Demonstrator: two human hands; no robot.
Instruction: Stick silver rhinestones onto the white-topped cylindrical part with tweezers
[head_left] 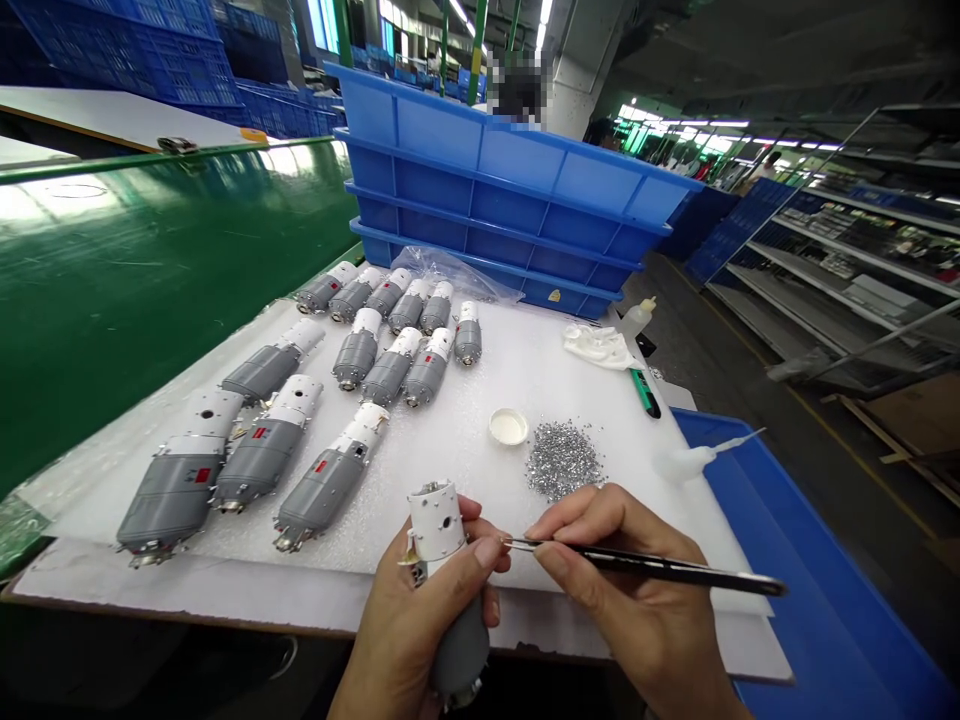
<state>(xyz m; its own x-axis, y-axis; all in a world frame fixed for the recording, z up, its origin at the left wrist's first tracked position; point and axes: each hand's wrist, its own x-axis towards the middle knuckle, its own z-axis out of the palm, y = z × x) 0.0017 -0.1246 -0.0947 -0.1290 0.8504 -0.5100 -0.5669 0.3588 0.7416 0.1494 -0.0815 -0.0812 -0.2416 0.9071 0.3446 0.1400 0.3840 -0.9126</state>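
Left hand (416,630) gripped a gray-and-white part (439,530); right hand (630,570) pinched tweezers (645,562) just beside it.
Thirteen more parts (330,480) lay on white foam (457,440), near silver granules (562,460), stacked blue crates (495,170) behind.

Thirteen grey-and-white cylindrical parts (326,485) are counted lying on the white foam sheet (517,370), and one more such part (439,525) is held in the left hand (405,640). Four stacked blue plastic crates (487,190) are seen, also two white plastic squeeze bottles (694,462) and one pair of thin black tweezers (660,567).
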